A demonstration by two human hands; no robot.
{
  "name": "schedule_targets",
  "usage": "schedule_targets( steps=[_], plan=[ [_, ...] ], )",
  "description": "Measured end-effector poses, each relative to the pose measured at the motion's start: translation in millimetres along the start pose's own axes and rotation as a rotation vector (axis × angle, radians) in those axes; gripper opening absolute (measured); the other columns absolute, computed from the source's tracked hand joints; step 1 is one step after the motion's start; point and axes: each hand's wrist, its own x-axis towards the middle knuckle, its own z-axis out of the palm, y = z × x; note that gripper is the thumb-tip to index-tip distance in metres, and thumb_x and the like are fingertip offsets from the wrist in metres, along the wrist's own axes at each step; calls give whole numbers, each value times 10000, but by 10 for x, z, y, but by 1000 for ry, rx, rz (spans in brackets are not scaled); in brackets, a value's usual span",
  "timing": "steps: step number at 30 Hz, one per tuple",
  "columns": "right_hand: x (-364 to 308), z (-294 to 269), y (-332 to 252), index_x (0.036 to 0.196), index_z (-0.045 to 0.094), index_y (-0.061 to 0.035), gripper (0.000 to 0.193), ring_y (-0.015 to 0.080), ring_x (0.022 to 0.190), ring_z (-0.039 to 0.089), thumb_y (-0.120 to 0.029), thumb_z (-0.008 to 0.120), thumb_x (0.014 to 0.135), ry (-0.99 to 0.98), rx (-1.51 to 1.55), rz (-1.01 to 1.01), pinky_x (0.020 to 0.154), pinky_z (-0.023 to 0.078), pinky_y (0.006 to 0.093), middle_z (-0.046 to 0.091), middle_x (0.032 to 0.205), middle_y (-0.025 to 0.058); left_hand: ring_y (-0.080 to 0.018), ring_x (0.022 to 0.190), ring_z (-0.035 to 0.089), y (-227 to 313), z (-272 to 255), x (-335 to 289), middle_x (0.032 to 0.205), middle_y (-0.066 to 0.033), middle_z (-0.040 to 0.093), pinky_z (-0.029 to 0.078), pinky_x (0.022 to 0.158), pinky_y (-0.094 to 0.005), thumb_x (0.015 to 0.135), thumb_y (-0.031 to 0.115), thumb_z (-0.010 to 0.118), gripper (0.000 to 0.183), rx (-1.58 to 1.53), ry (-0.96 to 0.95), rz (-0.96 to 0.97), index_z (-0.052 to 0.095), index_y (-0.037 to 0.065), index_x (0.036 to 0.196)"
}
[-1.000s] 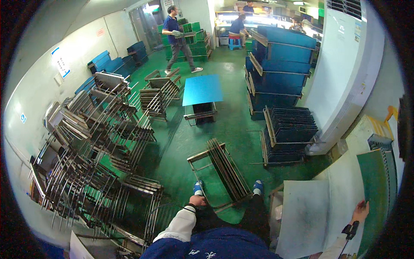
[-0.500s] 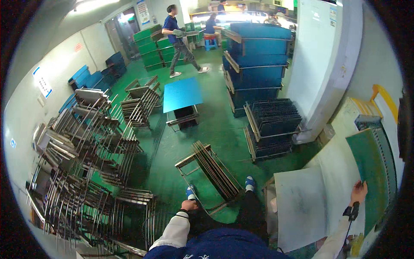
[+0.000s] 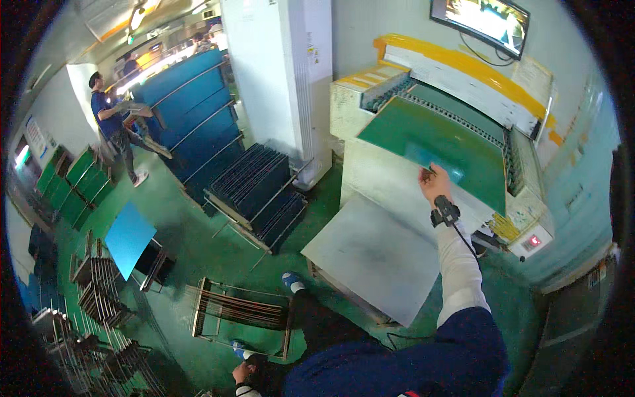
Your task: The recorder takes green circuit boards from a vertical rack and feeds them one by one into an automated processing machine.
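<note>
A large green panel [image 3: 433,142] lies flat on the infeed of a pale roller machine [image 3: 370,162]. My right hand [image 3: 434,183] is at the panel's front edge, its fingers loosely bent and apart; whether they touch the edge is unclear. A dark device with a cable is strapped to that wrist. Low in the view, beside my left leg, my left hand [image 3: 243,372] is closed. Anything inside its fingers is hidden. A metal slotted rack [image 3: 248,311] holding thin panels edge-on stands on the floor by my feet.
A grey-white board [image 3: 377,258] slopes below the machine's front. Blue stacked racks [image 3: 192,112] and a rack of dark panels [image 3: 251,182] stand left of a white cabinet [image 3: 271,73]. A blue sheet [image 3: 129,239] tops a stand. A co-worker [image 3: 116,119] carries something at far left.
My view has turned right, bringing the machine and wall screen fully in. My right hand stays near the green panel's edge. The co-worker is still walking with a load.
</note>
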Motion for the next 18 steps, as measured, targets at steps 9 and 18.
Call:
schedule_targets(
  steps=[9,18],
  plan=[
    [200,-68,-166,876,426,31,213,247,758,515,-134,538,799,-6,17,-10,680,467,324,505,833,165,-287,592,577,50,79,77,620,-101,586,452,513,-391,674,412,582,307,110,100,41,548,110,718],
    [478,-126,-412,859,440,33,181,247,717,526,-99,538,783,93,48,-5,638,499,319,510,816,157,-268,512,521,358,-203,67,555,-82,531,409,476,-388,750,324,502,241,-189,-55,109,507,94,680]
  ],
)
